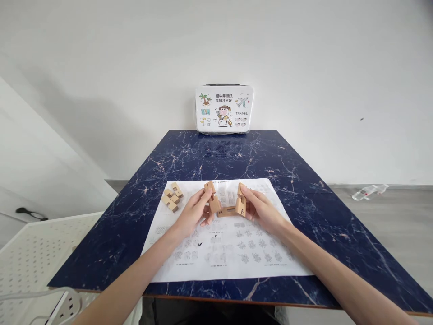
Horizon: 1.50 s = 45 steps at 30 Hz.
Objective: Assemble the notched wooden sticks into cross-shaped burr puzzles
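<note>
My left hand (196,208) grips a notched wooden puzzle piece (211,197), tilted, its upper end marked with a stroke. Across from it, my right hand (260,206) pinches another notched wooden piece (241,201) marked with a 3-like sign. Between and below the two pieces lies a slotted wooden bar (227,211) with an N- or Z-like mark; whether it touches them I cannot tell. Left of my left hand, several loose notched wooden pieces (171,199) sit in a small heap on a printed instruction sheet (162,250).
The blue marbled table (219,164) carries the sheet. A white cartoon-printed case (224,109) stands against the wall at its far edge. A white perforated surface (30,248) with a power strip (66,307) adjoins at left. A clear plastic item (369,192) lies on the floor at right.
</note>
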Motion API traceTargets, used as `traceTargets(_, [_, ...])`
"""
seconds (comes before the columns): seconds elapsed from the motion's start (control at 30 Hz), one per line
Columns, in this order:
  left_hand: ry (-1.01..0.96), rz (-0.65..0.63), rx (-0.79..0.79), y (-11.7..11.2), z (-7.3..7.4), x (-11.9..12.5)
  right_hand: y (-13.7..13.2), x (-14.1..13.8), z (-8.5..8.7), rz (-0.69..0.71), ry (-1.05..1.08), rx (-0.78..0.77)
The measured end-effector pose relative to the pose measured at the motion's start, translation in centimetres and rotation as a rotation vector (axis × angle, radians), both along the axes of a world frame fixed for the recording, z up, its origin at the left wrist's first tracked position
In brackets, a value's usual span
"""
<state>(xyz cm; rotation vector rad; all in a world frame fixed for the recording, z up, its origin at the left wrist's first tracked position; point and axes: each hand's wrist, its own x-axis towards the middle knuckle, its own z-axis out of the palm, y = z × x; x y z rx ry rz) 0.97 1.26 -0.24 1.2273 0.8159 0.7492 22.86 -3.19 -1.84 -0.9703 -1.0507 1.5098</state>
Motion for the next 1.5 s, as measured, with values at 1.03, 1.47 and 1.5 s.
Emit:
traceTargets(1.03, [0.061,-0.262,0.165,-0.69,0.05,0.18,-0.64,-0.63,-0.4,-0.028,-0.346,0.212])
traceTargets(1.47, [0.051,-0.275,0.114,-0.52,-0.41,0.04,-0.69,-0.49,-0.51,-0.047,-0.38,0.22])
traceTargets(1.5, [0.052,-0.272,0.11,-0.51,-0.4,0.05,-0.69,-0.5,-0.51,-0.047,-0.377,0.223])
